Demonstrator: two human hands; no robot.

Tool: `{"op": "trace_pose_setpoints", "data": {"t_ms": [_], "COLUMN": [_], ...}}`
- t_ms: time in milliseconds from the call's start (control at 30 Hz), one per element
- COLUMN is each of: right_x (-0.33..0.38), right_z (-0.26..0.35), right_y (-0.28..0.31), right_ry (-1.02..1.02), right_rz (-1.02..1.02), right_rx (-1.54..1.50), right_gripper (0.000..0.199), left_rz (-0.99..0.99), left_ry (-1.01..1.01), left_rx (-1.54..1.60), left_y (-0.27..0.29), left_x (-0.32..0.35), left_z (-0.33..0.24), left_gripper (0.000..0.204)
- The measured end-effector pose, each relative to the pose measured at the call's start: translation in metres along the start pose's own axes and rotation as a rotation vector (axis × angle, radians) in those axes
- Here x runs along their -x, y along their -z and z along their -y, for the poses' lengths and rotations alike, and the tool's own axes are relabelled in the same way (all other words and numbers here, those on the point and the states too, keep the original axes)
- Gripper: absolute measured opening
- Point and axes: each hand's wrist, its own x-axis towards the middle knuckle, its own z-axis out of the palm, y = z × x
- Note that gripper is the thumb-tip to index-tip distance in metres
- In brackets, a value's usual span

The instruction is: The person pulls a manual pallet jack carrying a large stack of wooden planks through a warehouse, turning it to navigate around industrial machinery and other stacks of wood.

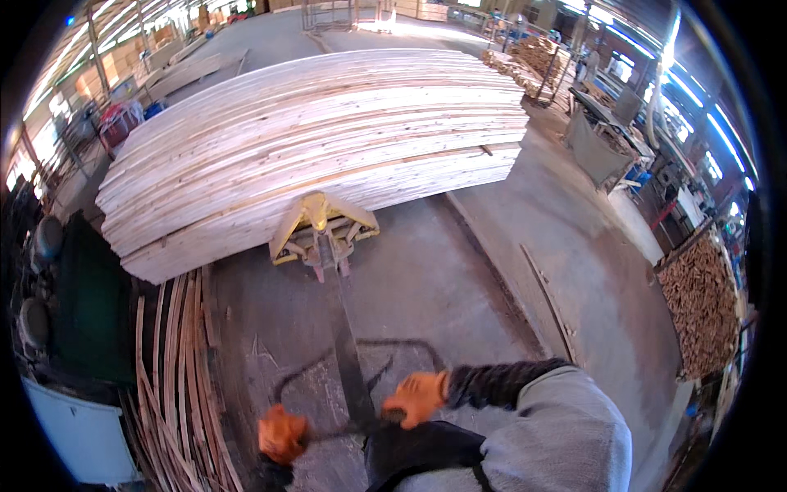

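Observation:
Both my hands wear orange gloves and grip the handle of a yellow pallet jack (314, 215). My left hand (282, 433) is closed around the left end of the crossbar. Closer to the shaft, my right hand (416, 398) wraps the bar on its right side. The dark shaft (348, 361) slopes away from me to the jack's yellow body, which stands against a large stack of pale boards (320, 131). Whatever lies under the stack, the forks included, is hidden.
Long loose wood strips (176, 353) lie on the floor at left, beside a dark green machine (86, 303). A thin strip (548, 299) lies on the floor to the right. Bundled sticks (701, 303) stand at far right, with a workbench (602, 135) beyond.

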Motion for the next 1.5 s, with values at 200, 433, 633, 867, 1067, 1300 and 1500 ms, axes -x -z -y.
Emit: {"op": "trace_pose_setpoints", "data": {"t_ms": [200,433,633,867,1067,1300,1500], "right_x": [0.003,-0.048,0.009,0.002,-0.040,0.032,-0.023], "right_z": [0.018,-0.038,0.058,0.024,-0.010,0.032,-0.029], "right_y": [0.064,-0.135,0.069,-0.023,-0.087,0.093,-0.111], "right_ry": [0.029,-0.292,-0.252,-0.338,-0.350,-0.041,-0.290], "right_rz": [-0.092,0.221,-0.171,-0.033,0.136,-0.276,0.065], "right_rx": [-0.004,0.032,0.047,0.087,-0.068,0.053,-0.139], "right_gripper": [0.054,0.063,0.056,0.054,0.057,0.064,0.071], "left_rz": [-0.250,0.169,-0.472,-0.349,-0.244,-0.593,-0.486], "left_ry": [-0.054,0.093,-0.150,0.076,0.662,1.081,1.199], "left_rx": [0.031,-0.021,0.093,0.138,-0.004,0.161,0.269], "left_y": [0.040,-0.091,0.057,-0.022,-0.038,-0.038,-0.089], "left_x": [-0.035,0.068,-0.034,0.018,0.118,0.168,0.125], "left_z": [0.020,-0.006,0.037,0.011,-0.055,-0.078,-0.128], "left_gripper": [0.029,0.018,0.040,0.057,0.077,0.092,0.102]}}
